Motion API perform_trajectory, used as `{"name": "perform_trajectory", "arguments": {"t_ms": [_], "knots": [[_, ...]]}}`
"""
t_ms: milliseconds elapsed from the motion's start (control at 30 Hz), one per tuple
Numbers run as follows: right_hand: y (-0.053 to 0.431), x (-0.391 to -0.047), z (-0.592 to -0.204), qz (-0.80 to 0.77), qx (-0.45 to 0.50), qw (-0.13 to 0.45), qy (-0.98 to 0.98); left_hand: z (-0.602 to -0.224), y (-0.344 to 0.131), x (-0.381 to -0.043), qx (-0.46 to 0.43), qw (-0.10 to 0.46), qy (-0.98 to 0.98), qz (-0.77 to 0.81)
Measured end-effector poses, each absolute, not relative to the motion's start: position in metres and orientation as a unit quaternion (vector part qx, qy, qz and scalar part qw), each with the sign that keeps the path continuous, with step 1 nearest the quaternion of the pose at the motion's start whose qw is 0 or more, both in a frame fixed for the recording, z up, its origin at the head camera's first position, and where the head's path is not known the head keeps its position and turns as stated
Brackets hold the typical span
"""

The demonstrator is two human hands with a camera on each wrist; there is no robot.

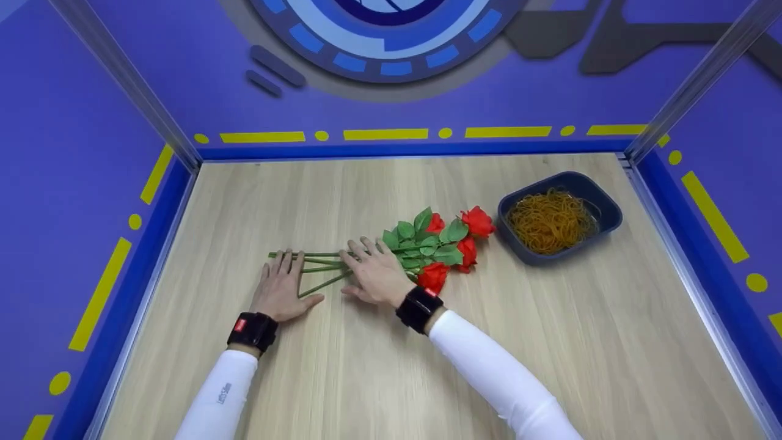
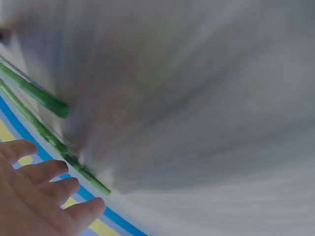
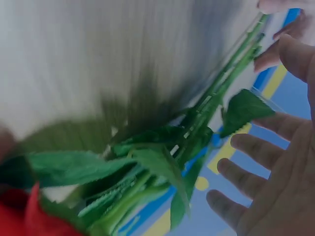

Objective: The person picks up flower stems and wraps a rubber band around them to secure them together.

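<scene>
Several red roses [image 1: 432, 278] with green leaves lie on the wooden table, blooms to the right and stems [image 1: 324, 282] to the left. Over the stem ends is my left hand [image 1: 282, 293], its fingers extended and thumb spread out. My right hand [image 1: 380, 275] lies across the stems just below the leaves, fingers spread. In the left wrist view the green stems [image 2: 42, 98] run beside the fingers. The right wrist view has the leaves [image 3: 157, 162] and a red bloom [image 3: 29, 216] next to the relaxed fingers. Neither hand curls round a stem.
A dark blue tray [image 1: 531, 255] holding a heap of thin yellow-brown rubber bands [image 1: 547, 220] stands right of the blooms. Purple-blue walls with yellow marks [image 1: 263, 137] enclose the table [image 1: 391, 379] at the back and both sides.
</scene>
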State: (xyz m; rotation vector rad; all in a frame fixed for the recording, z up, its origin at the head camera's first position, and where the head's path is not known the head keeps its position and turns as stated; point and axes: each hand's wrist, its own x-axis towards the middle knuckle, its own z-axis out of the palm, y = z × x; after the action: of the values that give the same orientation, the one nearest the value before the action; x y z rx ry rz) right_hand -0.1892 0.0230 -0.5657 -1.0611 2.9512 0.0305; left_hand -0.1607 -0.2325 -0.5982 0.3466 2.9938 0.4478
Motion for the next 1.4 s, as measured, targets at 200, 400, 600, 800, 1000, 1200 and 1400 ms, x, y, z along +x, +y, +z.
{"name": "perform_trajectory", "arguments": {"t_ms": [200,400,600,800,1000,1200,1400], "knots": [[0.008,-0.197,-0.578,0.037,-0.334,0.026,0.942,-0.603,-0.239,-0.164,0.104,0.049,0.981,0.157],[-0.003,-0.195,-0.588,0.032,-0.345,0.017,0.938,-0.604,-0.241,-0.156,0.087,0.033,0.979,0.180],[-0.003,-0.197,-0.588,0.048,-0.340,-0.013,0.939,-0.603,-0.234,-0.149,0.097,-0.011,0.977,0.191],[-0.003,-0.199,-0.588,0.047,-0.338,-0.033,0.939,-0.601,-0.224,-0.145,0.077,-0.030,0.975,0.205],[-0.004,-0.200,-0.591,0.062,-0.327,-0.017,0.943,-0.598,-0.215,-0.144,0.066,-0.017,0.974,0.216],[-0.003,-0.199,-0.590,0.100,-0.326,0.018,0.940,-0.598,-0.209,-0.140,0.080,0.012,0.972,0.222],[0.007,-0.201,-0.588,0.102,-0.348,0.002,0.932,-0.601,-0.201,-0.131,0.105,0.022,0.969,0.221]]}}
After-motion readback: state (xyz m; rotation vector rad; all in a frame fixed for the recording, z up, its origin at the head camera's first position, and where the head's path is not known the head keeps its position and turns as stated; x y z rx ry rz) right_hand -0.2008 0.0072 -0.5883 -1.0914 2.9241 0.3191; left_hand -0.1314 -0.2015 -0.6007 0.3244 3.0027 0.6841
